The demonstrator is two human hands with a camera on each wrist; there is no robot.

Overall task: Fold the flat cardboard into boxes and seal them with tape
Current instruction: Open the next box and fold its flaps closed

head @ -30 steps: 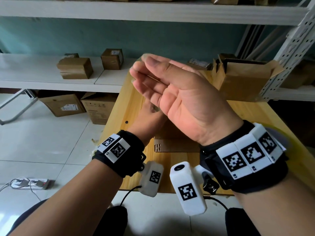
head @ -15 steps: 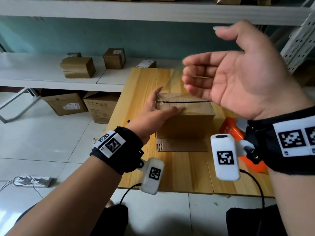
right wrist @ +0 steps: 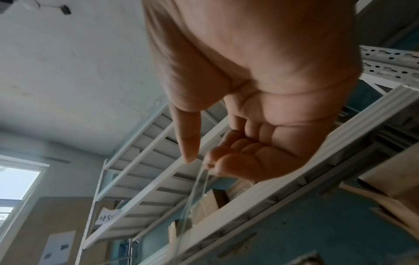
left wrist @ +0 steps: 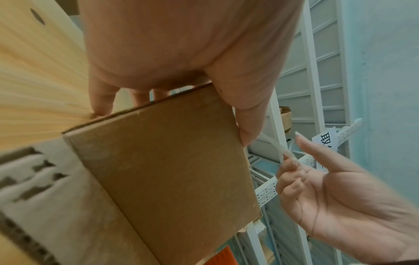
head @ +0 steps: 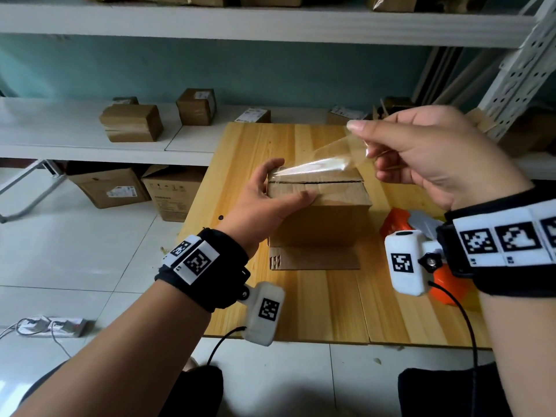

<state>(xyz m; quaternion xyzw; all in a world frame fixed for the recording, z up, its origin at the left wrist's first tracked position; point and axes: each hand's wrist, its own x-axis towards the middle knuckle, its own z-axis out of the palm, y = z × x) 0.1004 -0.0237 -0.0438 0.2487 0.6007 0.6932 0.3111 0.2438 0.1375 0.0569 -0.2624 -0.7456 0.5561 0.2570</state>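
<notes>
Sealing step: the left hand (head: 264, 203) grips the folded box (head: 319, 212) on the worktop (head: 316, 308) while the right hand's (head: 433, 164) fingers (head: 383, 153) pinch a strip of clear tape (head: 316, 165) anchored at the box's left end, which next needs lowering along the top seam and pressing flat.

Head view looks forward and down from above over both forearms at the table (head: 316, 308) and box (head: 319, 212). Left wrist view sits very near the box (left wrist: 167, 172), looking up along its side — right hand (left wrist: 335, 199) shared. Right wrist view tilts up at shelving and ceiling — tape (right wrist: 195, 193) shared with head view.
</notes>
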